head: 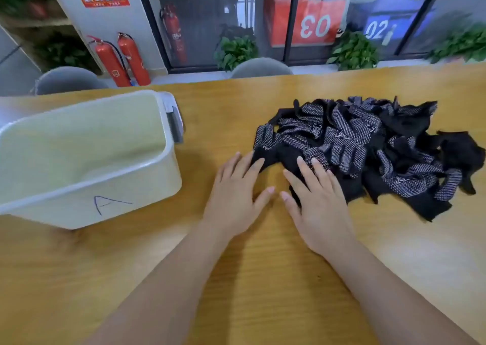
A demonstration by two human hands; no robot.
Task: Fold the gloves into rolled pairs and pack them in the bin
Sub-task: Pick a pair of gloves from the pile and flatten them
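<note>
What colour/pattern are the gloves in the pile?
Black gloves with small white dots on one side; the head view shows it best.

A single head-worn camera looks forward and down, close over the wooden table (263, 279), windows beyond.

**Bin at left, gloves at right on one table**

A bin (147, 187) sits on the table (263, 287) at the left of the frame, well apart from a heap of gloves (355, 147) at centre right. Between them the left hand (234, 195) lies flat, its fingertips touching the heap's left edge. The right hand (318, 208), just beside it, rests on the heap's near corner. Two chairs (68, 80) stand behind the table's far edge, with fire extinguishers (123, 60) at upper left.
</note>
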